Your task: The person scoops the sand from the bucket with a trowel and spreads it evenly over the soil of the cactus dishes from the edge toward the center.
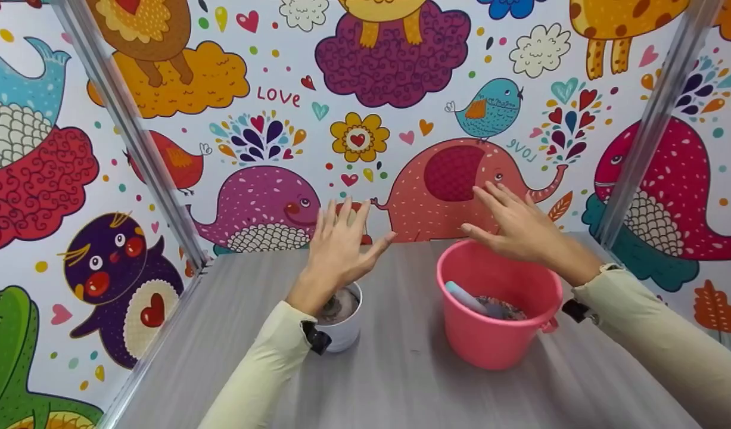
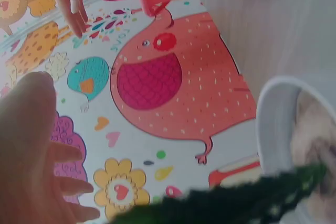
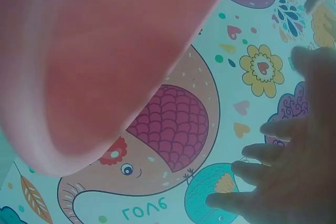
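Note:
My left hand is raised with fingers spread, above and just behind a small white pot. The wrist partly covers that pot in the head view. Brownish soil-like filling shows inside it, and in the left wrist view a green, spiky-edged plant leaf reaches out from the pot. My right hand hovers over the far rim of a pink bucket, fingers extended and holding nothing. Inside the bucket lie a tool with a light blue handle and a layer of speckled, pebble-like bits.
Pot and bucket stand apart on a grey wood-grain table. Walls with cartoon animal prints enclose the back and sides, joined by metal corner posts. The bucket's handle joint sticks out at its right side.

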`<state>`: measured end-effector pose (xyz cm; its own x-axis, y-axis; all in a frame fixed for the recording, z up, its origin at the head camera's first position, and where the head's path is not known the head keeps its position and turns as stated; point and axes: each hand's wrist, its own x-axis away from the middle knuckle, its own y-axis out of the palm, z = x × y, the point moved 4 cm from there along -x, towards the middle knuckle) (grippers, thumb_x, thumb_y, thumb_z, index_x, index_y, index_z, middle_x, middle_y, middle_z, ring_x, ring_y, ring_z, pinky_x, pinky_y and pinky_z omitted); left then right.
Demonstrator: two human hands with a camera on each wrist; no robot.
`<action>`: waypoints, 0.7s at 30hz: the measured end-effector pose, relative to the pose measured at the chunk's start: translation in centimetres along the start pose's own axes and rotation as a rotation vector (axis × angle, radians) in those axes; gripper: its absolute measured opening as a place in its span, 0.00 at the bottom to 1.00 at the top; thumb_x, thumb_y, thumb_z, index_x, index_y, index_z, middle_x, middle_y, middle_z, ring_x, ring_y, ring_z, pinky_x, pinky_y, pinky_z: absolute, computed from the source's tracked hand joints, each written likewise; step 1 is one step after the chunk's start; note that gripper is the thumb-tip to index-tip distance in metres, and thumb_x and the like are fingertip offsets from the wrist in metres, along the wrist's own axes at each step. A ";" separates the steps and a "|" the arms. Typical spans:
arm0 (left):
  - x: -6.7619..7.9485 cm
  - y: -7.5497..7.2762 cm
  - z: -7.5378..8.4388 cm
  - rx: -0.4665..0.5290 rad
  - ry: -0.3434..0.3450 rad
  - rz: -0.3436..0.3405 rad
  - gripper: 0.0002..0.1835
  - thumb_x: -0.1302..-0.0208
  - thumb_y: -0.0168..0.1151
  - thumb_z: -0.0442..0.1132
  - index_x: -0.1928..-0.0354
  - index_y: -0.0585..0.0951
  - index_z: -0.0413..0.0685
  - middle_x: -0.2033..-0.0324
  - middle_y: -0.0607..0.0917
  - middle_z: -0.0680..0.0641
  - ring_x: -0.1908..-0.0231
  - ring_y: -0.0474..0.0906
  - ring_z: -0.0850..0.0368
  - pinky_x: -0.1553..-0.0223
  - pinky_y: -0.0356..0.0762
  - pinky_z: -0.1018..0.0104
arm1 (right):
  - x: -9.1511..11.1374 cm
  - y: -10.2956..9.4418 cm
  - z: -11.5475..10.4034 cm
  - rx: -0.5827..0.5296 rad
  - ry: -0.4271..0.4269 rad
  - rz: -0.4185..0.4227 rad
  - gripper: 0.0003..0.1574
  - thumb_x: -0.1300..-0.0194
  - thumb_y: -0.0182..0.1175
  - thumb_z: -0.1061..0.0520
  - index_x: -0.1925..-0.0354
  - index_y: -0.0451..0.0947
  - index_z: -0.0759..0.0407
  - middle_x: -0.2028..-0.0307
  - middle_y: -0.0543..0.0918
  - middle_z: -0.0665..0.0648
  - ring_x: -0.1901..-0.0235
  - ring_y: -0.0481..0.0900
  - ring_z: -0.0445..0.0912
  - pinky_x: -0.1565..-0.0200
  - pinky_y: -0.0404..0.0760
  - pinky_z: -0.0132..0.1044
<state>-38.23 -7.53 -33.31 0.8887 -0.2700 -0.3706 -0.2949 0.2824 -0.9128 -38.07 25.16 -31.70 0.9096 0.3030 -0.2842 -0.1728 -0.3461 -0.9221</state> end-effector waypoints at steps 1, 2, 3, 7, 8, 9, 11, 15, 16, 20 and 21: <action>0.0 0.2 0.3 0.010 0.011 0.001 0.52 0.28 0.40 0.82 0.12 0.56 0.60 0.13 0.55 0.41 0.13 0.44 0.35 0.14 0.39 0.35 | 0.1 0.0 0.0 0.007 -0.002 -0.001 0.61 0.28 0.60 0.23 0.12 0.49 0.44 0.12 0.50 0.61 0.13 0.46 0.67 0.21 0.44 0.80; 0.1 0.4 0.6 0.014 0.022 0.000 0.52 0.28 0.40 0.82 0.12 0.56 0.59 0.13 0.56 0.41 0.13 0.45 0.35 0.14 0.43 0.36 | 0.2 0.0 -0.1 0.014 -0.003 -0.001 0.60 0.28 0.61 0.24 0.12 0.51 0.45 0.12 0.52 0.62 0.14 0.47 0.67 0.21 0.45 0.79; 0.1 0.7 0.9 0.023 0.029 -0.002 0.52 0.28 0.41 0.82 0.12 0.56 0.60 0.13 0.57 0.42 0.13 0.46 0.36 0.15 0.48 0.35 | 0.3 0.0 -0.1 0.021 -0.004 -0.001 0.59 0.27 0.62 0.26 0.12 0.52 0.46 0.13 0.53 0.63 0.14 0.48 0.67 0.21 0.46 0.79; 0.3 1.7 2.3 0.067 0.066 -0.018 0.52 0.28 0.42 0.81 0.12 0.55 0.60 0.13 0.57 0.44 0.13 0.48 0.40 0.19 0.59 0.32 | 0.8 0.1 -0.4 0.042 -0.011 0.000 0.57 0.27 0.65 0.30 0.13 0.55 0.47 0.15 0.58 0.64 0.17 0.57 0.68 0.26 0.65 0.76; 0.3 2.0 2.6 0.085 0.073 -0.022 0.52 0.28 0.43 0.81 0.12 0.55 0.60 0.13 0.57 0.44 0.13 0.49 0.40 0.19 0.60 0.32 | 0.9 0.2 -0.5 0.042 -0.010 -0.002 0.57 0.28 0.65 0.30 0.13 0.56 0.47 0.15 0.59 0.65 0.18 0.59 0.68 0.29 0.71 0.75; 0.4 2.2 3.0 0.108 0.078 -0.028 0.51 0.27 0.43 0.80 0.12 0.56 0.60 0.13 0.57 0.45 0.13 0.50 0.41 0.20 0.62 0.32 | 1.0 0.3 -0.6 0.041 -0.009 -0.005 0.56 0.28 0.66 0.30 0.14 0.57 0.48 0.16 0.61 0.65 0.19 0.62 0.69 0.33 0.76 0.74; 0.4 2.8 3.6 0.146 0.094 -0.038 0.50 0.26 0.45 0.79 0.12 0.56 0.60 0.13 0.58 0.45 0.14 0.52 0.42 0.20 0.62 0.34 | 1.2 0.5 -0.7 0.038 -0.003 -0.012 0.55 0.29 0.68 0.32 0.16 0.60 0.49 0.17 0.64 0.65 0.22 0.68 0.70 0.42 0.85 0.70; 0.5 4.2 4.7 0.222 0.110 -0.052 0.47 0.25 0.47 0.76 0.13 0.59 0.59 0.14 0.60 0.45 0.15 0.57 0.42 0.22 0.67 0.34 | 1.3 1.1 -0.8 0.039 0.007 -0.021 0.46 0.30 0.70 0.36 0.24 0.73 0.54 0.21 0.71 0.65 0.26 0.74 0.69 0.46 0.89 0.66; 0.5 4.6 5.0 0.237 0.115 -0.053 0.47 0.24 0.47 0.75 0.13 0.59 0.59 0.14 0.61 0.45 0.16 0.58 0.42 0.22 0.68 0.34 | 1.3 1.3 -0.9 0.042 0.006 -0.019 0.43 0.30 0.71 0.37 0.26 0.77 0.55 0.23 0.74 0.65 0.27 0.76 0.67 0.46 0.90 0.64; 0.7 6.3 6.0 0.303 0.128 -0.064 0.43 0.22 0.49 0.71 0.14 0.62 0.57 0.16 0.65 0.45 0.17 0.62 0.43 0.23 0.70 0.36 | 1.5 1.9 -1.0 0.051 -0.015 -0.013 0.32 0.31 0.73 0.40 0.37 0.86 0.56 0.35 0.85 0.63 0.37 0.84 0.61 0.50 0.92 0.58; 0.8 6.7 6.2 0.320 0.132 -0.068 0.43 0.21 0.49 0.70 0.15 0.63 0.57 0.16 0.66 0.45 0.17 0.63 0.43 0.23 0.70 0.37 | 1.6 2.1 -1.0 0.053 -0.020 -0.015 0.30 0.31 0.73 0.40 0.39 0.87 0.56 0.40 0.87 0.62 0.42 0.86 0.58 0.53 0.93 0.54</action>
<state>-37.34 -0.13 -38.68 0.8433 -0.4092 -0.3485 -0.0926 0.5281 -0.8441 -36.57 24.04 -33.80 0.9048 0.3252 -0.2750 -0.1796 -0.2941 -0.9387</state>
